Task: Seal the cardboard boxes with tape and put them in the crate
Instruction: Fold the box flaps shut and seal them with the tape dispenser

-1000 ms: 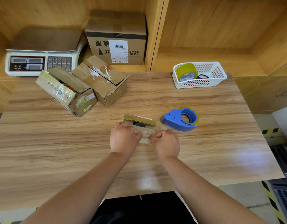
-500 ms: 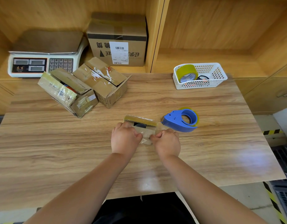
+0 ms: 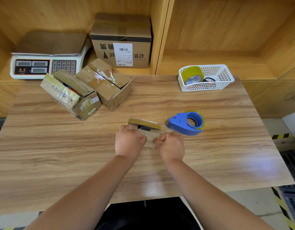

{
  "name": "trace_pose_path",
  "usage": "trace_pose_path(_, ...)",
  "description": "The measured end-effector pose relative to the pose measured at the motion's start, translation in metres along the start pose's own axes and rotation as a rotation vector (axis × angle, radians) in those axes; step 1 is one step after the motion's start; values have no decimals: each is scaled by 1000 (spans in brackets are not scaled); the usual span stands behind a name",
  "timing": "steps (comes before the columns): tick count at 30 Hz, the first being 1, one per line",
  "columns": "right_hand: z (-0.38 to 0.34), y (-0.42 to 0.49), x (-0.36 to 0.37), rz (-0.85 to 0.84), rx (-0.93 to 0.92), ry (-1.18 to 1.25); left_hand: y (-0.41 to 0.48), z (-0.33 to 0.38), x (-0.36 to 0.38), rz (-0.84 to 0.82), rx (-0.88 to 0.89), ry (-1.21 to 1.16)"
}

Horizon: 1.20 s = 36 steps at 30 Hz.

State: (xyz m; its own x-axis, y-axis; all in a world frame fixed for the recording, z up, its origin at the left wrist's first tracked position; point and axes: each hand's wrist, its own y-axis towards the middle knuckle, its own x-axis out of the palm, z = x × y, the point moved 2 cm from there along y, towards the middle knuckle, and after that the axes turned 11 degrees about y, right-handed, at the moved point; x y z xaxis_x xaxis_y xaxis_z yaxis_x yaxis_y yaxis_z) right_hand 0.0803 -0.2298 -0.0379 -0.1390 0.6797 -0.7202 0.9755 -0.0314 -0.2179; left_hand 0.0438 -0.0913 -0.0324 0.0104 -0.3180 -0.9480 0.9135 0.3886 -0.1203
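Hardly anything shifts | small open brown cardboard box (image 3: 147, 137) stays at frame centre on the wooden table (image 3: 60, 155) | left hand (image 3: 128, 141) and right hand (image 3: 171, 145), fingers curled, still pinch its near flap | blue plastic tape dispenser (image 3: 186, 124) lies untouched, centre-right | flaps likely still closing, taping not begun

4 cardboard boxes (image 3: 144, 123) (image 3: 68, 95) (image 3: 107, 85) (image 3: 121, 39), 1 tape dispenser (image 3: 181, 125), 1 basket (image 3: 208, 86), 1 scale (image 3: 43, 67)

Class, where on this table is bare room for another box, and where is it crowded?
Free: the table at near left, in front of the tilted boxes; right side, between white basket and tape dispenser. Crowded: far left and middle, where left hand and right hand grip the small box.
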Motion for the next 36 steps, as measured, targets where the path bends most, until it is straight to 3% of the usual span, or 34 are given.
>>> trace_pose_path(6, 3, -1, 3, 22, -25, 57, 4, -4, 2, 41, 36, 46)
trace_pose_path(10, 5, -3, 3, 81, -47, 189, -4, -8, 2, 200, 292, 111)
trace_pose_path(14, 9, -4, 6, 143, -249, 163, -10, -16, 9, 252, 498, 290)
trace_pose_path(18, 18, -5, 10, 214, -508, 103, -12, -20, 13, 227, 583, 406)
trace_pose_path(25, 48, 2, 6, 193, -826, -72, -12, -27, 20, 255, 569, 368)
trace_pose_path(31, 49, 0, 5, 132, -767, 25, -10, -21, 16, 225, 354, 75)
trace_pose_path(36, 31, 8, 0, 185, -793, -31, -6, -11, 17, 276, 327, 148)
